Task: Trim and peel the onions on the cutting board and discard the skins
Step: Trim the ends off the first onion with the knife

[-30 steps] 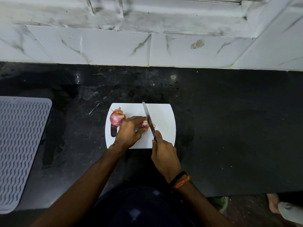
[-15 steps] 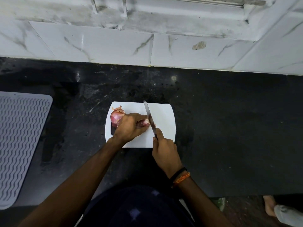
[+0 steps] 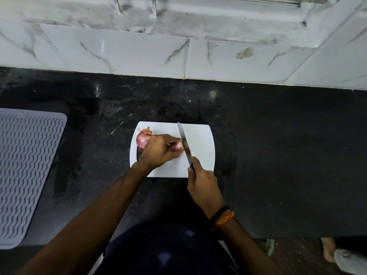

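Observation:
A white cutting board [image 3: 200, 139] lies on the black counter. My left hand [image 3: 158, 151] grips a small red onion [image 3: 176, 146] on the board, covering most of it. My right hand [image 3: 204, 185] holds a knife [image 3: 184, 143] by its handle, and the blade lies across the onion's right end. A second red onion [image 3: 142, 140] with loose papery skin at its top sits at the board's left edge, partly hidden behind my left hand.
A grey ribbed drying mat [image 3: 25, 171] lies on the counter at the far left. A white marbled tile wall [image 3: 178, 54] runs behind the black counter [image 3: 278, 155]. A person's foot [image 3: 329, 249] shows at the bottom right on the floor.
The blade has shifted a little along the onion's right end, and my left hand has closed further over the onion. The view has tilted slightly.

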Motion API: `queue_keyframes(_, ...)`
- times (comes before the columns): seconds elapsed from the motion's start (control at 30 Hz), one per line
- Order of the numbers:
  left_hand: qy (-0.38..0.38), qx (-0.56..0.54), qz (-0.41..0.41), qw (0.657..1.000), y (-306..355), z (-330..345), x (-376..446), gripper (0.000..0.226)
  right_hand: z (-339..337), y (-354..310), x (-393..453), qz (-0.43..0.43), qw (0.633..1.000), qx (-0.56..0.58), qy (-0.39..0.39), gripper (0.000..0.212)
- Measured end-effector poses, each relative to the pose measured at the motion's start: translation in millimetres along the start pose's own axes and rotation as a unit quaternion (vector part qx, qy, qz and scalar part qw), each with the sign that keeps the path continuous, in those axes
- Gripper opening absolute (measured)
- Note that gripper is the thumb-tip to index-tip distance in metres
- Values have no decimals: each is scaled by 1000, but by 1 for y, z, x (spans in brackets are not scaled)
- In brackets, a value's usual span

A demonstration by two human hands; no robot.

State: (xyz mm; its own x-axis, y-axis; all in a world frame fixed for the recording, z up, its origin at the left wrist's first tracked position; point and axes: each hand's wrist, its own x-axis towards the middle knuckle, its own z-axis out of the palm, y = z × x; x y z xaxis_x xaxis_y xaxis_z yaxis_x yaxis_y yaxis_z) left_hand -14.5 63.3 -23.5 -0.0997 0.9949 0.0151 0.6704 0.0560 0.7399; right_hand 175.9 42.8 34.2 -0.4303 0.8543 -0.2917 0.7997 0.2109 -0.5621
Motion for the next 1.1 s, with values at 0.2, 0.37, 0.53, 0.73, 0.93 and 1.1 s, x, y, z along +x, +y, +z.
queue_keyframes(0.2, -1, 25, -12, 1000, 1, 1, 4, 36, 7, -1, 17, 9, 1000, -5, 10, 46)
queue_keyframes(0.37, -6, 20, -22, 1000, -1, -1, 4, 38, 5, 3, -5, -10, 1000, 1, 10, 42)
queue_keyframes(0.53, -11, 24, -28, 999, 3, 0, 3, 36, 12, 0, 20, 5, 1000, 2, 14, 46)
queue_keyframes(0.73, -5, 20, -35, 999, 3, 1, 1, 37, 11, 6, -6, -16, 999, 21, 28, 43)
queue_keyframes(0.93, 10, 4, -43, 999, 5, 2, 1, 37, 19, 0, 15, 9, 999, 23, 30, 49)
queue_keyframes(1.1, 11, -28, -44, 999, 4, 3, -2, 33, 19, 7, -3, 3, 1000, 16, 22, 47)
